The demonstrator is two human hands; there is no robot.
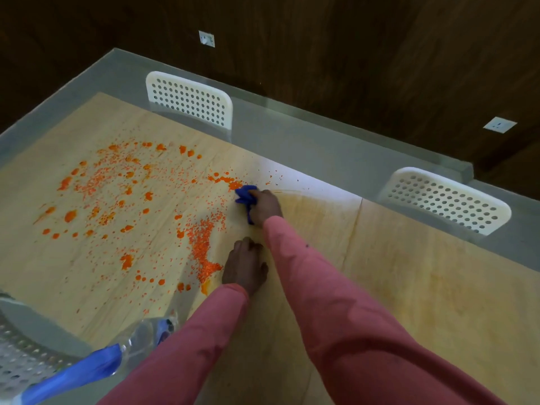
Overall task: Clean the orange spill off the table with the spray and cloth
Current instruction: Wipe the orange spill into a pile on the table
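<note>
Dark wood panelling backs a glass-edged wooden bench (409, 287); two white perforated chairs (190, 97) stand along its far edge; the orange spill (131, 194) spreads over the bench's left half; the right hand (264, 206) grips a blue cloth (245, 197) against the spill's far right fringe; the left hand (244, 266) rests flat, fingers relaxed, just beside a dense orange patch; the spray bottle (96, 363) lies at the near left edge.

Spray bottle (87, 366) blurred, edge-cropped.
</note>
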